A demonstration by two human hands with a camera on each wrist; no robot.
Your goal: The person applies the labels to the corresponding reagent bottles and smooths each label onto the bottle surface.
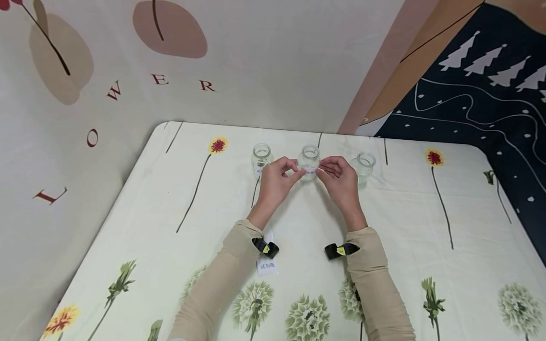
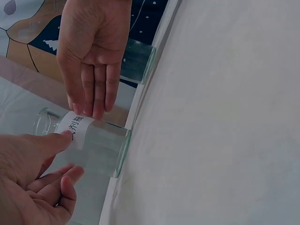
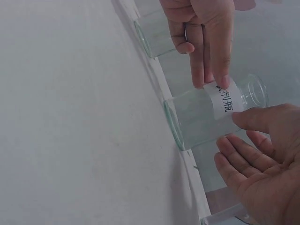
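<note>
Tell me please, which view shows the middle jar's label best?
Right wrist: the label faces the camera, its writing large, though partly covered. Left wrist shows it slanted, also partly covered; the head view shows it small and hardly legible.

We find home-style furnishings: a tablecloth (image 1: pixel 401 203) printed with flowers, a pale wall covering (image 1: pixel 277 52) with red letters, and a dark panel (image 1: pixel 503 113) of white trees. A paper label (image 1: pixel 267 268) reads "reagent bottle" in Chinese, a laboratory term. We cannot confirm the type of premises.
</note>
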